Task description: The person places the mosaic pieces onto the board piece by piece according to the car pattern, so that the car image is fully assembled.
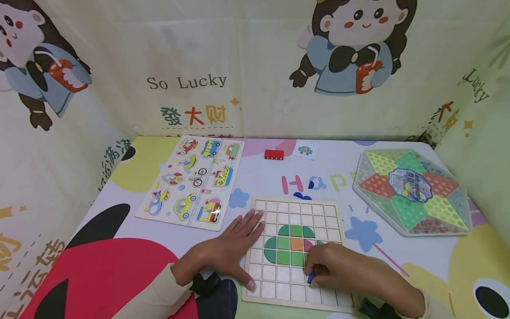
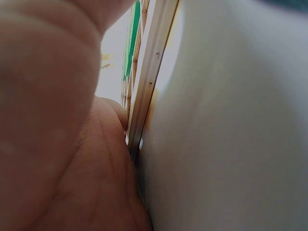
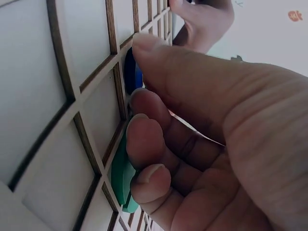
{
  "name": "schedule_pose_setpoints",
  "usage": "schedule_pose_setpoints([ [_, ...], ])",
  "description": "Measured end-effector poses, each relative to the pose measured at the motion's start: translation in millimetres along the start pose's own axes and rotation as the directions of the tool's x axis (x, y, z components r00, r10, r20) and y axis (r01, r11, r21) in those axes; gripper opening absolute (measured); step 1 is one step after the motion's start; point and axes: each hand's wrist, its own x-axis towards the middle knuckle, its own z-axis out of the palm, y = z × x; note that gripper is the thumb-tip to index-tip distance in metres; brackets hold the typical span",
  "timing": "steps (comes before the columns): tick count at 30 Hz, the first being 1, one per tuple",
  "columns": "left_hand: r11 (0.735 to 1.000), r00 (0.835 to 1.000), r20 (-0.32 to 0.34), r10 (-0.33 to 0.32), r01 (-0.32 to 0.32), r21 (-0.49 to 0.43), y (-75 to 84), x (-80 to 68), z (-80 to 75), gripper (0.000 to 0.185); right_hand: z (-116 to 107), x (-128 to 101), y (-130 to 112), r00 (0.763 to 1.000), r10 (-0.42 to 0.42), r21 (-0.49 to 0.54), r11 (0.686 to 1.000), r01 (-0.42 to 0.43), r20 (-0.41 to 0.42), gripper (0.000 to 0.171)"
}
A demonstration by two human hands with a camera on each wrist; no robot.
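Note:
A wooden grid board [image 1: 279,283] lies on the table in front of me, with green tiles [image 1: 283,243] and an orange tile [image 1: 296,243] set in its middle cells. My left hand [image 1: 239,246] lies flat with straight fingers on the board's left edge, thumb along the lower rim. The left wrist view shows only the palm [image 2: 62,144] against the board's edge [image 2: 149,82]. My right hand [image 1: 318,271] rests on the board's lower right part, fingers curled, pinching a small blue piece [image 1: 311,278] [image 3: 130,72] down in a cell. A green tile [image 3: 120,178] sits under the curled fingers [image 3: 144,139].
A vehicle peg puzzle [image 1: 195,181] lies at the left. A red block [image 1: 274,154] and a small picture card [image 1: 305,149] lie at the back. A hexagonal star-pattern game board [image 1: 412,192] lies at the right. Printed cloth walls enclose the table.

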Motion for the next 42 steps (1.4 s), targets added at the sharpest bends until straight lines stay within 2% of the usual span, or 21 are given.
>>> schedule_pose_setpoints([
  [9, 1.000, 1.000, 0.000, 0.007, -0.007, -0.001, -0.8, 0.2, 0.7, 0.125, 1, -3, 0, 0.999, -0.038, -0.057, 0.998, 0.036, -0.020, 0.011],
  [13, 1.000, 1.000, 0.004, 0.007, -0.007, -0.004, -0.9, 0.2, 0.7, 0.125, 3, -4, 0, 0.999, -0.026, -0.047, 0.999, 0.025, -0.022, 0.009],
  [19, 1.000, 1.000, 0.004, 0.006, -0.006, -0.008, -0.9, 0.0, 0.7, 0.125, 2, -5, 0, 0.998, -0.062, -0.041, 0.997, 0.061, -0.034, 0.007],
  [23, 1.000, 1.000, 0.003, 0.010, -0.010, -0.007, -0.6, -0.4, 0.6, 0.124, -2, -5, 1, 0.999, -0.031, -0.004, 1.000, 0.031, -0.041, 0.008],
  [30, 1.000, 1.000, -0.001, 0.011, -0.011, -0.012, -0.6, -0.9, 0.8, 0.124, -16, -2, 12, 0.988, -0.056, 0.053, 0.997, 0.064, -0.145, 0.009],
  [34, 1.000, 1.000, 0.000, 0.011, -0.011, -0.022, -0.8, -1.0, 1.0, 0.125, -22, 2, 21, 0.982, -0.024, 0.092, 0.995, 0.042, -0.189, 0.012],
  [42, 1.000, 1.000, -0.003, 0.011, -0.011, -0.013, -0.9, -0.2, 1.6, 0.125, -32, 7, 33, 0.966, 0.017, 0.075, 0.997, 0.003, -0.257, 0.008],
])
